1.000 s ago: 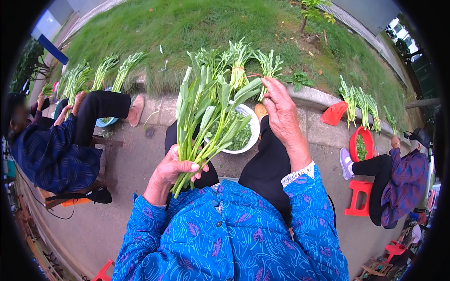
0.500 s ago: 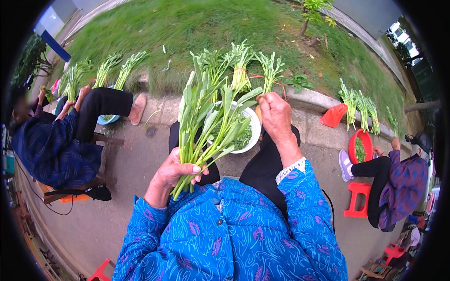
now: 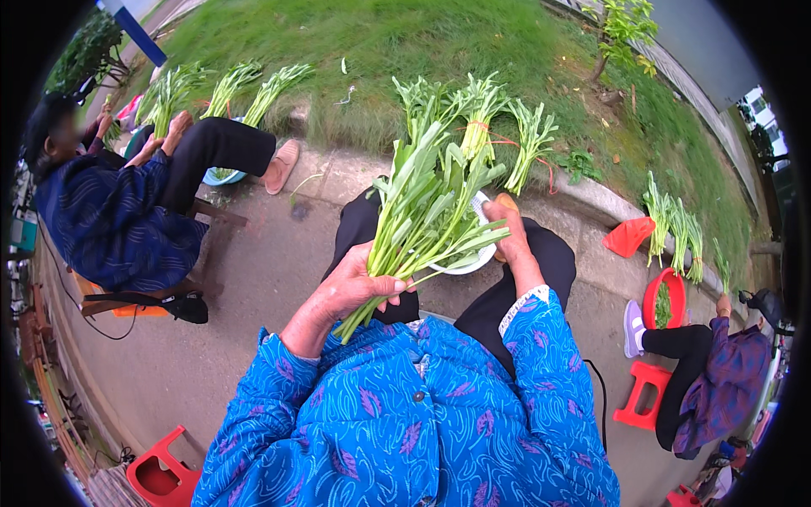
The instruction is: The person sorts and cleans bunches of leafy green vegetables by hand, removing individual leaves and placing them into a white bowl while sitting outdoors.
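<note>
A loose bunch of long-stemmed leafy greens [image 3: 414, 211] is in my left hand [image 3: 359, 283], whose fingers and thumb close round the lower stems. The leafy tops point up and away from me. Just to the right, my right hand [image 3: 515, 237] is at the leaf tips, with its fingers drawn in and partly hidden by leaves; whether they pinch a leaf is not plain. Under the leaves, between my knees, is a white bowl [image 3: 479, 262], mostly covered by the bunch. Beyond it, several upright bundles of greens [image 3: 477, 135] lean at the grass edge, one tied with red string.
A stone curb [image 3: 583, 198] borders the grass. At left a seated person [image 3: 118, 220] handles greens beside a blue basin [image 3: 221, 176]. At right another person [image 3: 718, 372] sits near a red basin [image 3: 649, 304], a red stool [image 3: 644, 393] and a red bag [image 3: 629, 237]. Another red stool [image 3: 165, 469] is behind, left.
My right hand has come down from high beside the far bundles to the leaf tips of the held bunch. My left hand keeps its hold. The whole view has shifted.
</note>
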`<control>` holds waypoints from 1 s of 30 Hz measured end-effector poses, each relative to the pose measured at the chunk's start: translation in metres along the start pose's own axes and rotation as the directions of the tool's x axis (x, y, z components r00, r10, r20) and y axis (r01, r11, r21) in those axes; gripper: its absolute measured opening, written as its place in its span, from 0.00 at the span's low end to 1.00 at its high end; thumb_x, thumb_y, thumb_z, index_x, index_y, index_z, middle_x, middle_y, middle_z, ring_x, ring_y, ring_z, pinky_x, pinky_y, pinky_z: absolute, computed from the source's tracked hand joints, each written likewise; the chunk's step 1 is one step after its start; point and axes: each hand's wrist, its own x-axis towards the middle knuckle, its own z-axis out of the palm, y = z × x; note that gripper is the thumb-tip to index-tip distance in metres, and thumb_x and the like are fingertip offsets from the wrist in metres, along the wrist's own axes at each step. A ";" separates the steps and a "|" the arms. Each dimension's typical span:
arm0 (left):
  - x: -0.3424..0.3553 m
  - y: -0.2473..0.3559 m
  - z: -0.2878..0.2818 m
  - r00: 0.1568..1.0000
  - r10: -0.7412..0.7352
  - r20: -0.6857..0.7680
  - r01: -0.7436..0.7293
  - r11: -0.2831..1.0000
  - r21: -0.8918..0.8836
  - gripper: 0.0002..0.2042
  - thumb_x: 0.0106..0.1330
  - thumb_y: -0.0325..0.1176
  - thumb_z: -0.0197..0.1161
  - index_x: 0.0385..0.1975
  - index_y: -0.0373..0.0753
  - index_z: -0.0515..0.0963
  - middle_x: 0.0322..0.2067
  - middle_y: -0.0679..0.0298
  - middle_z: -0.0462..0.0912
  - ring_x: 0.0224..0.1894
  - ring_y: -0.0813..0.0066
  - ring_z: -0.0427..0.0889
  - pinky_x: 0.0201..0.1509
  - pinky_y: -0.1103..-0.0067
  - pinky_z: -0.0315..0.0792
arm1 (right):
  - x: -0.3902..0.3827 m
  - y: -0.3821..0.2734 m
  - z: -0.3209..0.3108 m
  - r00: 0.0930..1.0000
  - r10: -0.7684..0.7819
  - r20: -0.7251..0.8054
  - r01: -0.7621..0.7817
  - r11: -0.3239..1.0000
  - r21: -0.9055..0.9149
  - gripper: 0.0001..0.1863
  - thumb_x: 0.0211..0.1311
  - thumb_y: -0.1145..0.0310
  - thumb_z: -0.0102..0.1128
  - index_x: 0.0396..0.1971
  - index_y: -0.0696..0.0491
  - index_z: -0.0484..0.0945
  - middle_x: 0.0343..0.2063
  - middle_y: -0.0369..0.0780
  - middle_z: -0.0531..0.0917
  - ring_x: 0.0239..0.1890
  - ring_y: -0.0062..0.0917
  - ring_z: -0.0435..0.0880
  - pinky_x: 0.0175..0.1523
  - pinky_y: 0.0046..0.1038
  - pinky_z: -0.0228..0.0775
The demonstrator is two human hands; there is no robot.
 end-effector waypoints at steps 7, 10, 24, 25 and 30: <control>0.005 -0.002 0.012 0.993 -0.026 0.115 0.014 0.994 0.106 0.16 0.58 0.26 0.66 0.46 0.33 0.74 0.32 0.60 0.82 0.26 0.78 0.80 0.24 0.83 0.74 | -0.036 -0.040 -0.050 0.931 -0.251 -0.264 0.317 0.915 0.249 0.15 0.56 0.81 0.59 0.45 0.60 0.80 0.32 0.34 0.83 0.33 0.15 0.78 0.42 0.19 0.72; 0.007 -0.004 0.017 0.988 -0.049 0.144 0.028 0.989 0.145 0.18 0.58 0.26 0.66 0.48 0.33 0.73 0.32 0.61 0.82 0.26 0.79 0.79 0.26 0.83 0.74 | -0.052 -0.072 -0.072 0.879 -0.325 -0.348 0.420 0.874 0.245 0.15 0.61 0.80 0.57 0.48 0.61 0.78 0.41 0.40 0.82 0.42 0.20 0.82 0.51 0.23 0.73; 0.007 -0.007 0.022 0.978 -0.116 0.171 0.086 0.981 0.173 0.19 0.59 0.29 0.67 0.50 0.34 0.72 0.33 0.62 0.82 0.27 0.80 0.79 0.25 0.85 0.73 | -0.105 -0.181 -0.097 0.578 -0.801 -0.157 0.718 0.591 -0.367 0.20 0.54 0.82 0.57 0.49 0.55 0.79 0.48 0.44 0.81 0.49 0.35 0.81 0.53 0.30 0.73; 0.007 -0.007 0.023 0.977 -0.124 0.174 0.094 0.981 0.170 0.19 0.59 0.29 0.67 0.50 0.34 0.72 0.34 0.63 0.82 0.27 0.81 0.78 0.25 0.85 0.73 | -0.107 -0.181 -0.091 0.596 -0.796 -0.106 0.718 0.587 -0.373 0.20 0.54 0.82 0.57 0.49 0.54 0.79 0.48 0.44 0.81 0.49 0.36 0.81 0.53 0.30 0.73; 0.008 -0.007 0.026 0.970 -0.116 0.213 0.080 0.982 0.169 0.19 0.60 0.30 0.67 0.50 0.35 0.72 0.34 0.64 0.82 0.28 0.82 0.77 0.25 0.86 0.72 | -0.100 -0.159 -0.083 0.620 -0.784 -0.020 0.707 0.570 -0.420 0.17 0.52 0.80 0.61 0.43 0.53 0.82 0.37 0.42 0.83 0.40 0.37 0.82 0.42 0.33 0.76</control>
